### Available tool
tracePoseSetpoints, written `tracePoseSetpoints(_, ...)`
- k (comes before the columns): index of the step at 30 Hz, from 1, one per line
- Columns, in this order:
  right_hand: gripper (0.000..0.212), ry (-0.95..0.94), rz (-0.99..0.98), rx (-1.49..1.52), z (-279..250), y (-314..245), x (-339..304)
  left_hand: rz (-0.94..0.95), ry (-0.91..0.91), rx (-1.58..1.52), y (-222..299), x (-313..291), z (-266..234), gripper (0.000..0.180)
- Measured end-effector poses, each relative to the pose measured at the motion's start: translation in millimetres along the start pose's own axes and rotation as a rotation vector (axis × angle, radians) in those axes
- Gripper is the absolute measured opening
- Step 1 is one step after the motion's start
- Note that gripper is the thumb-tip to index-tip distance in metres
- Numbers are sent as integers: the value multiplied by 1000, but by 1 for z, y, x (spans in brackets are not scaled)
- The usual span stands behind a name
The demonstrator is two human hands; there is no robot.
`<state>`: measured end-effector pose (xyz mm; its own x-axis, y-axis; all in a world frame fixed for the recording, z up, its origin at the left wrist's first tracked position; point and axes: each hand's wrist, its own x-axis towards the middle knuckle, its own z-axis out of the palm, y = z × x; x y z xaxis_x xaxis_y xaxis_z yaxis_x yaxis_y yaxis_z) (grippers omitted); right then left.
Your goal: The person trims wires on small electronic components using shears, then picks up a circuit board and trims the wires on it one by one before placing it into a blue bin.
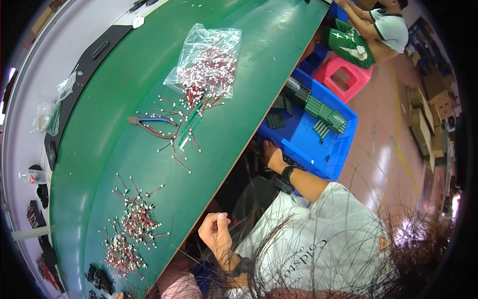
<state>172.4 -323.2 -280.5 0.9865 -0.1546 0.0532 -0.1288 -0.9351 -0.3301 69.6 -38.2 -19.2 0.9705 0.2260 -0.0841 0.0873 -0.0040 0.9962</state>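
My left hand (pixel 217 232) is curled into a fist just off the near edge of the green table (pixel 119 164); nothing shows in it. My right hand (pixel 272 155), with a black watch on its wrist, reaches down to the near rim of a blue crate (pixel 304 140) on the floor beside the table. Its fingers are lost in the dark under the table edge. Inside the crate lie several green circuit strips (pixel 324 113). On the table are loose red wires with white ends (pixel 185 115) and blue-handled pliers (pixel 149 120).
A clear bag of wires (pixel 209 59) lies farther up the table, and two wire piles (pixel 133 225) sit near me. A pink stool (pixel 344 74) stands beyond the crate, beside another seated person (pixel 371 31). Cardboard boxes (pixel 423 122) line the right.
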Motion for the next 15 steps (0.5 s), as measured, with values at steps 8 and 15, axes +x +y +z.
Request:
tracePoseSetpoints(8, 46, 23, 10, 438, -92, -2, -16, 23, 4, -35, -7, 0, -3, 14)
tracePoseSetpoints(15, 44, -11, 100, 800, -198, 7, -23, 12, -9, -39, -2, -3, -5, 14)
